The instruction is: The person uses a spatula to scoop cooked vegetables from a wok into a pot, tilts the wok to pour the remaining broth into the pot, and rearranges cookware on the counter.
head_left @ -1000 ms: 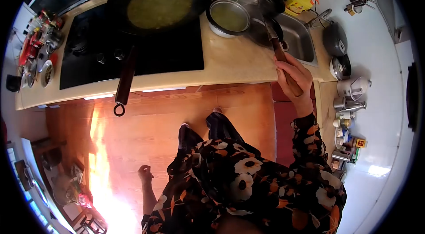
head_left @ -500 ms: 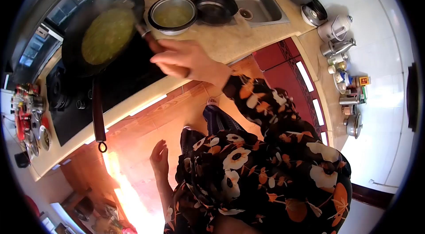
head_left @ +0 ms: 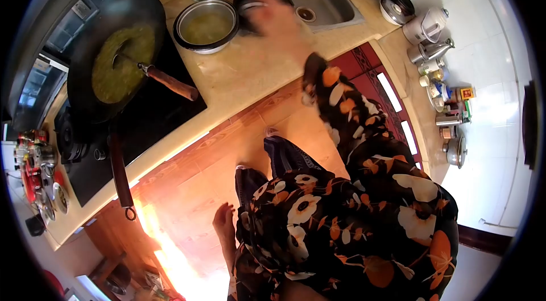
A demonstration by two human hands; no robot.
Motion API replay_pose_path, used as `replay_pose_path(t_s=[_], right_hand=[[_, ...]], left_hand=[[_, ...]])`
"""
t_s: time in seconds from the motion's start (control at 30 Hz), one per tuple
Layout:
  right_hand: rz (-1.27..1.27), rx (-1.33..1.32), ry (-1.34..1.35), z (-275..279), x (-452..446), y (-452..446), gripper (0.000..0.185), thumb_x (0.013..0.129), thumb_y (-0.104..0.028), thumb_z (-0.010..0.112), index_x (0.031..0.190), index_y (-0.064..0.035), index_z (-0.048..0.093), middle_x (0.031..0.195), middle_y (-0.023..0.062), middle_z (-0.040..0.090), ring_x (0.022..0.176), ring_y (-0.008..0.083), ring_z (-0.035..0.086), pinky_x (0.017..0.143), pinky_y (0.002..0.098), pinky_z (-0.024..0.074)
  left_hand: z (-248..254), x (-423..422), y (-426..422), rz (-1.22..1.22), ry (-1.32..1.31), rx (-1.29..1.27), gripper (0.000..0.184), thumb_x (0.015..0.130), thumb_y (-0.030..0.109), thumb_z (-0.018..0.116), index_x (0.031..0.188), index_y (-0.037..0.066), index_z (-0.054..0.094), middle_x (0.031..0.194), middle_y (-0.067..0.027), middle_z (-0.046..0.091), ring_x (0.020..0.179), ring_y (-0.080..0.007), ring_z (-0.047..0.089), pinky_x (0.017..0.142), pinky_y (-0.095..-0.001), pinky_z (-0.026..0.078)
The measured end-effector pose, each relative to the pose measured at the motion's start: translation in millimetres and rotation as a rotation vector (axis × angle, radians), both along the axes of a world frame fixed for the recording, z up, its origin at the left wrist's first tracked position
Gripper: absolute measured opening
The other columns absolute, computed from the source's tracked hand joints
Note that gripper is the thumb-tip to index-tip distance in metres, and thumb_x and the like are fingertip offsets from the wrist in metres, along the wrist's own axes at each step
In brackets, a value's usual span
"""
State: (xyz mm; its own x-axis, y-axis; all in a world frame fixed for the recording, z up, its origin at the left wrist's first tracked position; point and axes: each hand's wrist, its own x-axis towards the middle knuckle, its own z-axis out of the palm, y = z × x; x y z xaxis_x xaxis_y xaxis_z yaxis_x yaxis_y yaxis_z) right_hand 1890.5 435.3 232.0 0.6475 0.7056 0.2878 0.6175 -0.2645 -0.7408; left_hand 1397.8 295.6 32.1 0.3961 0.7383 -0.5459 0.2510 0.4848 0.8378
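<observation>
By the left edge of the sink (head_left: 333, 8), the right hand (head_left: 277, 21), having released the ladle (head_left: 162, 78), is overlapping a dark pan (head_left: 241, 7), its grip too blurred to tell. The ladle is resting unattended in the wok (head_left: 122, 9), handle toward the right edge of the cooktop (head_left: 162, 119); the left hand (head_left: 224, 218) is hanging empty.

Ladle (head_left: 170, 82) in wok (head_left: 145, 11), both hands (head_left: 273, 15) (head_left: 224, 218) — away

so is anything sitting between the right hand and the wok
Yes, the round pot stands on the counter between the right hand and the wok. Bare counter shows on its near side. The hand is blurred, so its height is unclear.
</observation>
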Motion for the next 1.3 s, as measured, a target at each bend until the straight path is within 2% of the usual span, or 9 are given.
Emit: replay_pose_path(t_s=[0.03, 0.13, 0.23, 0.4, 0.6, 0.63, 0.67, 0.9, 1.3], right_hand=[[-0.301, 0.139, -0.368, -60, 76, 3, 0.035, 0.083, -0.026, 0.060, 0.107, -0.0018, 0.057, 0.078, 0.0135, 0.066, 0.070, 0.0221, 0.063, 0.066, 0.0346, 0.0504], [-0.301, -0.249, 0.604, -85, 153, -24, 0.030, 0.082, -0.027, 0.063, 0.090, 0.0022, 0.058, 0.078, 0.0182, 0.065, 0.058, 0.0201, 0.061, 0.042, 0.0339, 0.0449], [-0.299, -0.132, 0.989, -110, 170, -13, 0.025, 0.082, -0.021, 0.062, 0.086, 0.0027, 0.055, 0.064, 0.0112, 0.061, 0.050, 0.0166, 0.057, 0.036, 0.0290, 0.0399], [-0.177, -0.166, 0.908, -123, 183, -12, 0.014, 0.082, -0.011, 0.055, 0.087, 0.0016, 0.054, 0.059, 0.0090, 0.058, 0.045, 0.0150, 0.055, 0.038, 0.0287, 0.0426], [-0.081, -0.161, 0.262, -51, 252, -84, 0.042, 0.082, -0.011, 0.048, 0.122, -0.0013, 0.047, 0.063, 0.0130, 0.060, 0.050, 0.0204, 0.060, 0.046, 0.0336, 0.0482], [-0.135, -0.196, 0.022, -54, 272, -92, 0.056, 0.080, -0.014, 0.051, 0.134, -0.0039, 0.037, 0.067, 0.0163, 0.062, 0.055, 0.0278, 0.062, 0.053, 0.0384, 0.0501], [-0.312, -0.271, -0.575, -69, 294, -94, 0.059, 0.080, -0.016, 0.051, 0.137, -0.0158, 0.035, 0.066, 0.0163, 0.062, 0.053, 0.0291, 0.061, 0.052, 0.0419, 0.0498], [-0.247, -0.424, -0.871, -48, 349, -133, 0.073, 0.081, -0.014, 0.056, 0.142, -0.0370, 0.023, 0.080, 0.0101, 0.061, 0.059, 0.0312, 0.060, 0.053, 0.0430, 0.0493], [-0.426, -0.084, -1.211, -13, 386, -165, 0.073, 0.073, -0.014, 0.062, 0.137, -0.0388, 0.037, 0.062, 0.0004, 0.051, 0.045, 0.0176, 0.053, 0.038, 0.0293, 0.0401]], left_hand=[[-7, -11, -12, 0.010, 0.000, 0.000, 0.027, 0.088, 0.005, 0.055, 0.113, -0.006, 0.056, 0.102, -0.0150, 0.064, 0.092, -0.0204, 0.062, 0.082, -0.0298, 0.049], [-17, -20, -40, 0.241, -0.009, -0.186, 0.028, 0.088, 0.009, 0.056, 0.113, -0.006, 0.056, 0.101, -0.0150, 0.064, 0.092, -0.0207, 0.062, 0.080, -0.0303, 0.050], [-3, 1, -47, 0.071, 0.307, -0.186, 0.033, 0.088, 0.018, 0.058, 0.114, -0.002, 0.055, 0.099, -0.0145, 0.065, 0.088, -0.0190, 0.062, 0.072, -0.0287, 0.050], [-26, 32, -65, 0.266, 0.143, -0.338, 0.033, 0.088, 0.016, 0.057, 0.117, 0.000, 0.054, 0.100, -0.0144, 0.065, 0.087, -0.0199, 0.063, 0.073, -0.0291, 0.050], [-57, 66, -117, 0.356, 0.159, -0.425, 0.031, 0.089, 0.016, 0.057, 0.115, -0.001, 0.055, 0.098, -0.0140, 0.065, 0.086, -0.0196, 0.063, 0.074, -0.0304, 0.051], [-64, 77, -119, 0.333, 0.184, -0.439, 0.031, 0.089, 0.016, 0.057, 0.115, -0.001, 0.055, 0.098, -0.0140, 0.065, 0.086, -0.0195, 0.063, 0.074, -0.0304, 0.051], [-68, 88, -118, 0.306, 0.209, -0.447, 0.031, 0.089, 0.016, 0.057, 0.115, -0.001, 0.055, 0.098, -0.0140, 0.065, 0.086, -0.0195, 0.063, 0.074, -0.0304, 0.051], [-67, 128, -94, 0.186, 0.315, -0.389, 0.031, 0.089, 0.016, 0.057, 0.115, -0.001, 0.055, 0.097, -0.0139, 0.065, 0.085, -0.0192, 0.063, 0.074, -0.0303, 0.051], [-65, 145, -79, 0.100, 0.388, -0.313, 0.030, 0.089, 0.015, 0.056, 0.115, -0.001, 0.055, 0.097, -0.0137, 0.065, 0.085, -0.0187, 0.062, 0.073, -0.0301, 0.051]])
